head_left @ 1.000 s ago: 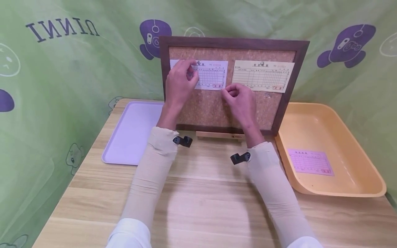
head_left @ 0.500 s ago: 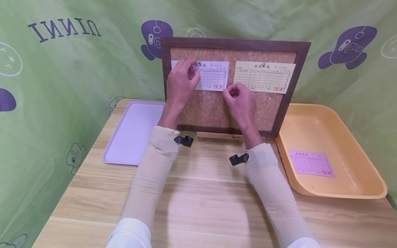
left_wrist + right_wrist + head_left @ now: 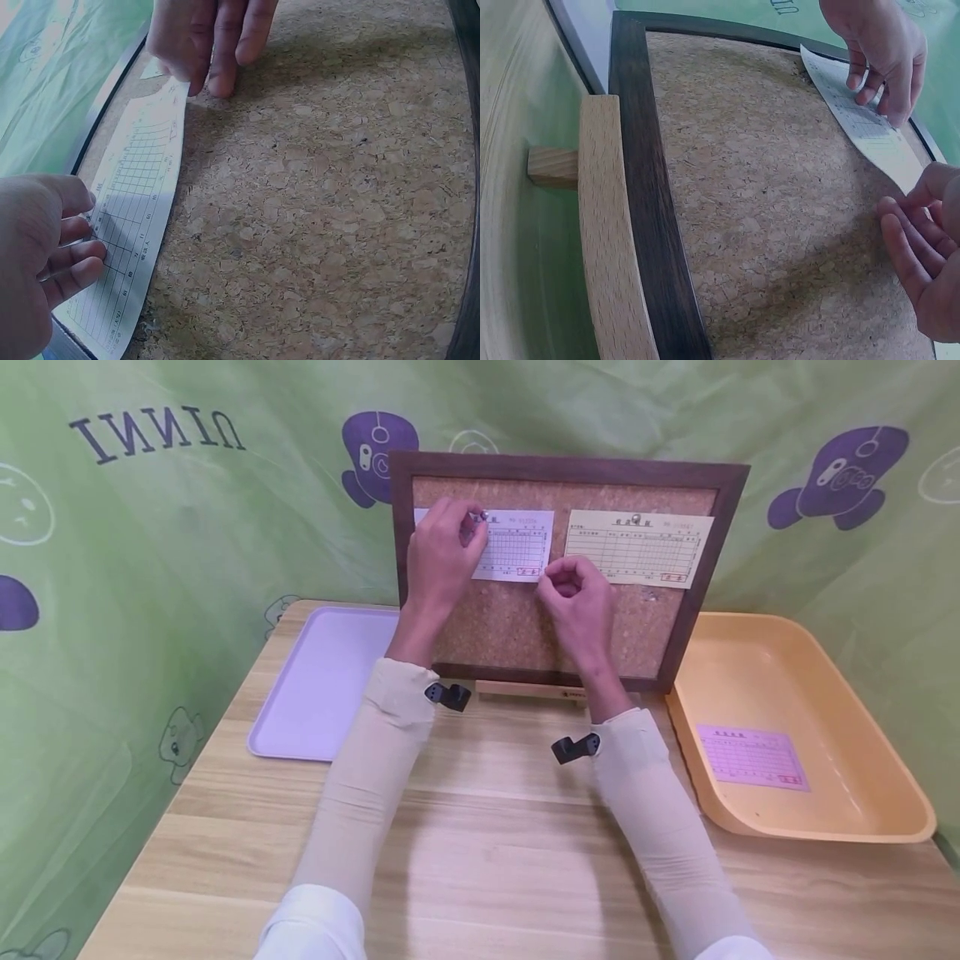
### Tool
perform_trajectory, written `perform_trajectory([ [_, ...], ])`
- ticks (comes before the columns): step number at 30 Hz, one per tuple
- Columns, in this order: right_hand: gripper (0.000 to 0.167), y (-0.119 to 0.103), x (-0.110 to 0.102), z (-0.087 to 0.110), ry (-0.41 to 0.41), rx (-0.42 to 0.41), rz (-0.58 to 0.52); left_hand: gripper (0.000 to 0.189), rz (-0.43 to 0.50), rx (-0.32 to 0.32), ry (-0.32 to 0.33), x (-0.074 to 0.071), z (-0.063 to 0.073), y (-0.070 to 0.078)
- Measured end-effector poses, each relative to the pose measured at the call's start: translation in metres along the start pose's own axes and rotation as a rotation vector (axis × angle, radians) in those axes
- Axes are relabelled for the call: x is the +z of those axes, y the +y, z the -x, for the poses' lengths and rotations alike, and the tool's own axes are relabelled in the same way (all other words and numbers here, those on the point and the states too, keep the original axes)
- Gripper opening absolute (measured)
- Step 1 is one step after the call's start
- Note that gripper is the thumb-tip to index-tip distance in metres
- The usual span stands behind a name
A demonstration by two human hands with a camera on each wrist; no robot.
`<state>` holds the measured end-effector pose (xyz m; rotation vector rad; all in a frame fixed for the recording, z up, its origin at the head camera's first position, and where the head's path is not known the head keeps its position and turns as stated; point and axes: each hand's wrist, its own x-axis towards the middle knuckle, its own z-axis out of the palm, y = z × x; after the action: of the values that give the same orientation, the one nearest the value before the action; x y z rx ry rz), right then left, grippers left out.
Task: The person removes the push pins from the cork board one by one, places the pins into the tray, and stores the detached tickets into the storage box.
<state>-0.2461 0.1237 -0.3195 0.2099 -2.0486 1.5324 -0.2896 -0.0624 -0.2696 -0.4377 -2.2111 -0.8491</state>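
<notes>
Orange tray (image 3: 795,693) beside corkboard (image 3: 510,631), left hand (image 3: 442,558) partly hiding white slip (image 3: 516,550)

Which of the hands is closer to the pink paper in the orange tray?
Right. The right hand pinches the white paper, up and left of the pink paper. The left hand, in front of that sheet, is farther left.
</notes>
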Motion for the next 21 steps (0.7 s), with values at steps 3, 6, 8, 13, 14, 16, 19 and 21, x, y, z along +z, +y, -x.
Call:
perform_trajectory([
  [3, 0.017, -0.0005, 0.0012, 0.0, 0.008, 0.008, -0.066, 0.02, -0.015, 0.003, -0.008, -0.0006, -0.0012, 0.0008],
  [6, 0.022, -0.0027, 0.0012, 0.0001, 0.009, 0.034, -0.103, 0.019, -0.019, 0.008, -0.011, -0.0003, -0.0023, 0.0006],
  [8, 0.024, -0.0036, 0.0007, -0.0005, 0.005, 0.055, -0.117, 0.018, -0.023, 0.015, -0.011, 0.0001, -0.0035, 0.0007],
  [13, 0.022, -0.0034, 0.0005, -0.0017, -0.004, 0.098, -0.112, 0.019, -0.031, 0.02, -0.015, 0.0009, -0.0056, 0.0011],
  [14, 0.021, -0.0034, 0.0007, -0.0015, -0.006, 0.101, -0.109, 0.019, -0.033, 0.018, -0.016, 0.0009, -0.0058, 0.0012],
  [16, 0.019, -0.0031, 0.0011, -0.0013, -0.009, 0.107, -0.102, 0.018, -0.037, 0.015, -0.016, 0.0007, -0.0062, 0.0013],
  [19, 0.018, -0.0027, 0.0013, -0.0005, -0.008, 0.102, -0.085, 0.018, -0.05, 0.022, -0.013, 0.0005, -0.007, 0.0015],
  [21, 0.017, -0.0019, 0.0008, -0.0005, -0.007, 0.098, -0.07, 0.017, -0.061, 0.035, -0.009, 0.0003, -0.008, 0.0017],
])
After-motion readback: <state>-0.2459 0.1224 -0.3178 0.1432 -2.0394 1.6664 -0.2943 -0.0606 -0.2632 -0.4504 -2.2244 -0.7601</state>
